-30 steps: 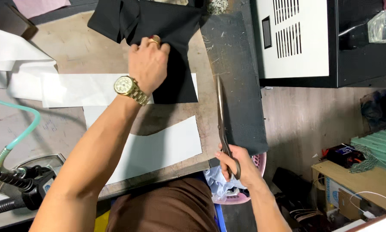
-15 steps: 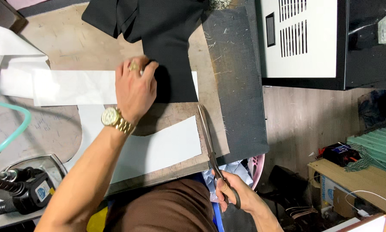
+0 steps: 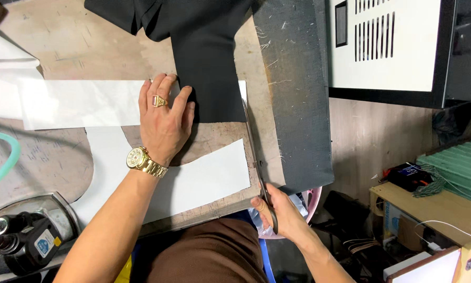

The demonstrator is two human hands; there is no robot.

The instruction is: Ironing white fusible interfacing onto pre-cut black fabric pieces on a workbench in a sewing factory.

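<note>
Nearest the camera, brown trousers [image 3: 209, 257] at the bottom edge, and low on the left a steam iron [image 3: 23, 236] with a black handle resting on the desk [image 3: 78, 47]. Just right of the trousers, the right hand [image 3: 280, 212], its fingers [image 3: 260, 204] curled through and around the handles of a pair of long scissors [image 3: 254, 152]. Blades running up and away from the hand along the right edge of the desk, close together, tip reaching the lower right corner of the black fabric [image 3: 204, 68]; whether the blades are fully shut, hard to tell. Further up, a curved white paper piece [image 3: 204, 178] lying flat on the desk beneath the left forearm. On the left wrist a gold watch [image 3: 144, 161]. Beyond it, the left hand [image 3: 165, 118] pressed flat, palm down, fingers [image 3: 159, 86] held side by side with a gold ring [image 3: 158, 100], covering the joint where a long white paper strip [image 3: 78, 102] meets the left edge of the black fabric. Fabric spread from mid-desk to the far edge, lying over the strip. To the right, a dark grey padded board [image 3: 296, 105] beside the desk. Farthest right, a white cabinet with vent slots [image 3: 382, 42]; lower right, a wooden shelf [image 3: 429, 204] with green folded material [image 3: 455, 167].
</note>
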